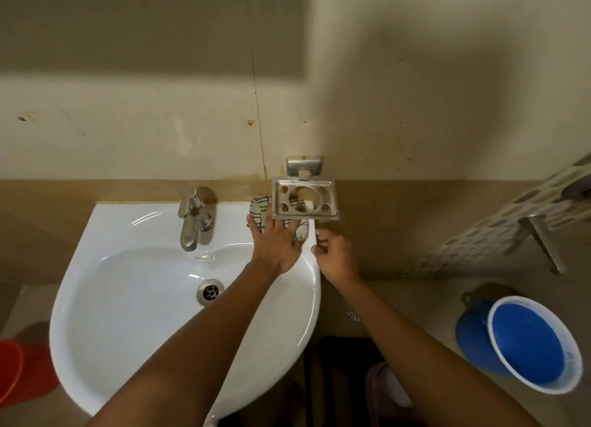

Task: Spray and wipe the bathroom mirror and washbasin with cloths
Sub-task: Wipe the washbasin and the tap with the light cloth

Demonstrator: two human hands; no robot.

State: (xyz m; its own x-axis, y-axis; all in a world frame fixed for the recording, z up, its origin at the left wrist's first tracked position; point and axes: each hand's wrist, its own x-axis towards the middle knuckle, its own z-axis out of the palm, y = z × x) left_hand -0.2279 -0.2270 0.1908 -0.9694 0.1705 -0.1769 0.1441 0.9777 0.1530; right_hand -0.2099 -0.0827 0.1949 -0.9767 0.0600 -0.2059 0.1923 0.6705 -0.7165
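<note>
Landmark: white washbasin (134, 298), wall-mounted, seen from above.

1. Red bucket (19, 372): on the floor, left of the washbasin, partly cut by the picture edge.
2. Tap (191, 222): chrome, single lever, on the rear deck of the washbasin, spout over the bowl.
3. Drain (210, 291): round metal grate at the bottom of the bowl, in front of the tap.
4. Cloth (260, 210): pale with dark line pattern, crumpled on the rear right corner of the washbasin, right of the tap, partly beneath the holder.
5. Left hand (276, 242): laid palm down on the cloth, fingers straight and spread, pressing it onto the washbasin deck; forearm crosses the bowl's right side.
6. Holder (304, 199): metal tumbler-and-brush rack with one large round opening and smaller holes, fixed to the wall above the washbasin's rear right corner; a small white piece shows through the large opening.
7. Right hand (335, 254): just off the right rim of the washbasin, below the holder, fingers loosely curled; nothing seen in its grip.
8. Floor drain (351, 313): small perforated disc, right of the washbasin.
9. Blue bucket (534, 343): white-rimmed, on the floor well right of the washbasin.
10. Metal handle (543, 241): on the patterned surface at far right.
</note>
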